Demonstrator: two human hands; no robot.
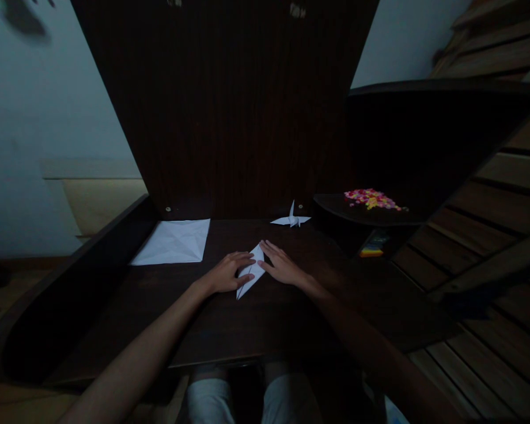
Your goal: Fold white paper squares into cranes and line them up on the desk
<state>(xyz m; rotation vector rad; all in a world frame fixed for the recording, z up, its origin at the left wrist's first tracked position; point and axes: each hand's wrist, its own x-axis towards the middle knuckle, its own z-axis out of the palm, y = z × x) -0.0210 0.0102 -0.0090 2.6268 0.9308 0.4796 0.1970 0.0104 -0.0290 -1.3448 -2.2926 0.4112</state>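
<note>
A small sheet of white origami paper (252,272), folded into a narrow pointed shape, lies at a slant on the dark table between my hands. From the left, my left hand (231,271) rests on it, fingers stretched over its upper part and thumb apart lower down. Along its upper right edge lies my right hand (281,264), fingers extended toward the top point and thumb touching the side. Both hands are open and flat against the paper. Just beyond them stands a finished white paper crane (293,221) with spread wings.
Creased white sheets (174,241) lie at the table's back left. A corner shelf (335,206) on the right bears a pile of small colourful pieces (371,199); below it is a small yellow-orange item (371,252). A raised side board (83,271) borders the left; a dark panel (229,106) rises behind.
</note>
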